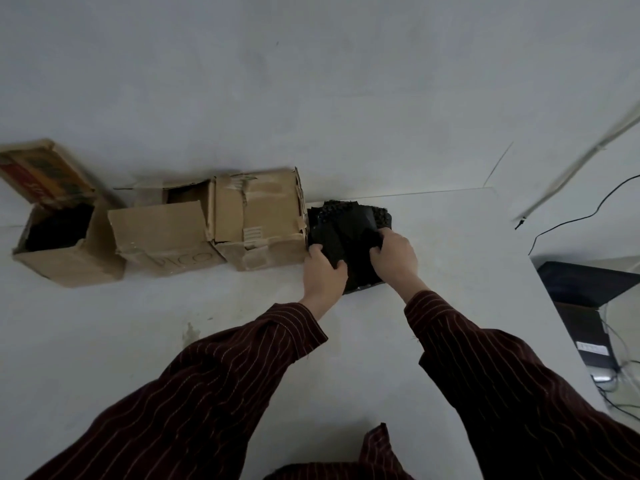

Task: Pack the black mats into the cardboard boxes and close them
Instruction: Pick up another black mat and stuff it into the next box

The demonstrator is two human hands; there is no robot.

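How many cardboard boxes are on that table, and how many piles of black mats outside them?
Cardboard boxes: 3, the left box open, the middle box open, the right box flaps down.
Pile of black mats: 1, gripped by the left hand and right hand.
Total: 4
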